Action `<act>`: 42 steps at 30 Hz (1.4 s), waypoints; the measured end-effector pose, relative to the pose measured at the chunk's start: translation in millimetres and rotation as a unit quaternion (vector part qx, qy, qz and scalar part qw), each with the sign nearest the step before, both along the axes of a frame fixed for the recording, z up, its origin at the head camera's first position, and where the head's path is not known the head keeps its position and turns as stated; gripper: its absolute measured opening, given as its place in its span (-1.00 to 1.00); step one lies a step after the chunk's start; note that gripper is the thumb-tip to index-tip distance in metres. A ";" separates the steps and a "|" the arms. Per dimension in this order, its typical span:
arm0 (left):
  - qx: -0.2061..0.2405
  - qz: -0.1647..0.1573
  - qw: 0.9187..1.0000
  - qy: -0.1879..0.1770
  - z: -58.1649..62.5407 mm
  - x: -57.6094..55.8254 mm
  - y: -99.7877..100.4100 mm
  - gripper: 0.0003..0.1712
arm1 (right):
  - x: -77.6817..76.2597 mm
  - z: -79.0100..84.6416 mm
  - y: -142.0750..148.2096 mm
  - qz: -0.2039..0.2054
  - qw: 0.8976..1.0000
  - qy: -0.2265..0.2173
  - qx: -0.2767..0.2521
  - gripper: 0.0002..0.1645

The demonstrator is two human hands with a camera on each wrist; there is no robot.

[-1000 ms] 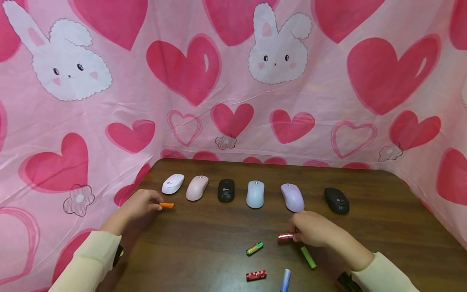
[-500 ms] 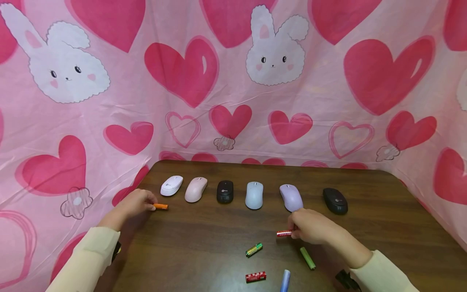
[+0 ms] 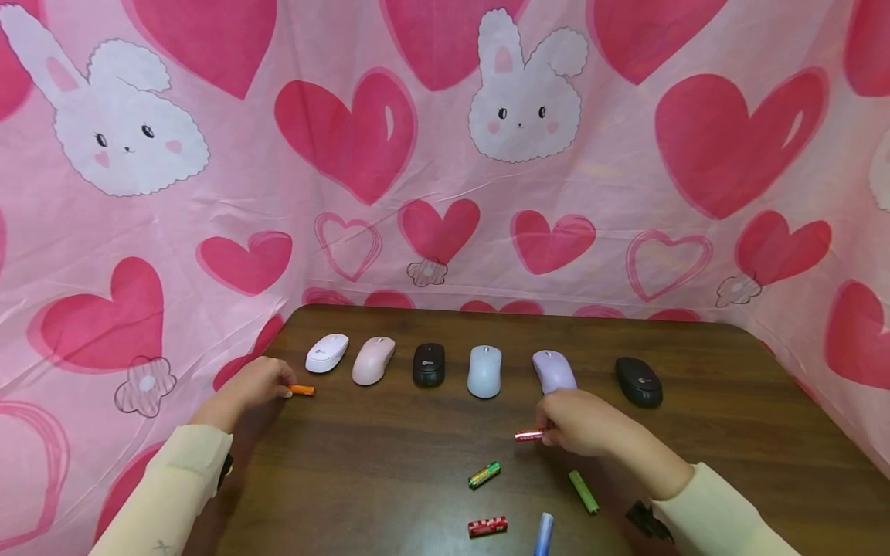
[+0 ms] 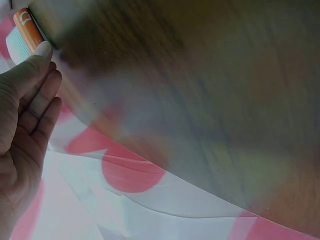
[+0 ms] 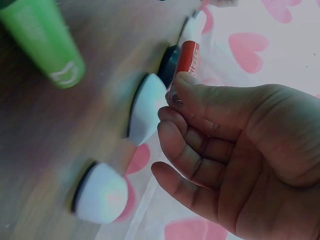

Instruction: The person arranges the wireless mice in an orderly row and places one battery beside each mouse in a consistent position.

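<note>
At the table's left side my left hand [image 3: 259,384] pinches an orange battery [image 3: 302,391] by one end, near the white mouse [image 3: 327,353]. The left wrist view shows thumb and fingertips on that orange battery [image 4: 29,27]. My right hand [image 3: 582,423] holds a red battery [image 3: 528,435] between thumb and fingers, its free end pointing left; the red battery [image 5: 189,56] also shows in the right wrist view. That hand overlaps the near end of the lavender mouse [image 3: 552,372]. On the table lie a green battery [image 3: 583,493], a green-and-gold battery [image 3: 484,475], another red battery [image 3: 487,527] and a blue battery [image 3: 544,534].
Between the white and lavender mice stand a pink mouse [image 3: 373,361], a black mouse [image 3: 429,364] and a light blue mouse [image 3: 484,371]. Another black mouse [image 3: 639,381] ends the row at right. A pink heart-patterned cloth [image 3: 431,177] hangs behind the table and at its sides.
My left hand has drawn slightly left with the orange battery. The right hand has carried its red battery left and a little farther back. The batteries on the table have stayed put.
</note>
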State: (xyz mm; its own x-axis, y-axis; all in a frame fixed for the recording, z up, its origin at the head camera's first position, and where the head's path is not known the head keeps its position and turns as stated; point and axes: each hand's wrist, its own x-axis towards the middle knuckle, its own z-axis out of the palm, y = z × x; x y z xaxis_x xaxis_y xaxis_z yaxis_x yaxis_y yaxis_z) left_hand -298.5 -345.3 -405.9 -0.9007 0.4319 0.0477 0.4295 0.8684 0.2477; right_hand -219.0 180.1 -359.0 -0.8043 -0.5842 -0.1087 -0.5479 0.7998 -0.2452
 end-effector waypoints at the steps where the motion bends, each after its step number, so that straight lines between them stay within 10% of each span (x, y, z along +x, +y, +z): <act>1: -0.001 0.003 1.000 -0.002 -0.1 -0.4 -0.2 -0.86 | 0.1 1.1 -2.2 -0.005 1.000 0.000 0.002 -0.79; 42: -0.015 0.026 0.999 -0.028 1.8 -5.2 -0.2 -0.81 | -44.1 -5.8 -172.1 -0.004 1.000 0.008 0.002 -0.79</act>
State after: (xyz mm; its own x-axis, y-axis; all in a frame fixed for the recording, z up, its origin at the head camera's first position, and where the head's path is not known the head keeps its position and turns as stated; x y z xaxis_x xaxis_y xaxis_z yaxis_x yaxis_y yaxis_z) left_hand -303.7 -345.5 -404.1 -0.9225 0.3856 -0.0157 0.3705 0.8963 0.2436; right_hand -263.1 8.0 -364.8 -0.8103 -0.5777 -0.0982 -0.5456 0.8049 -0.2335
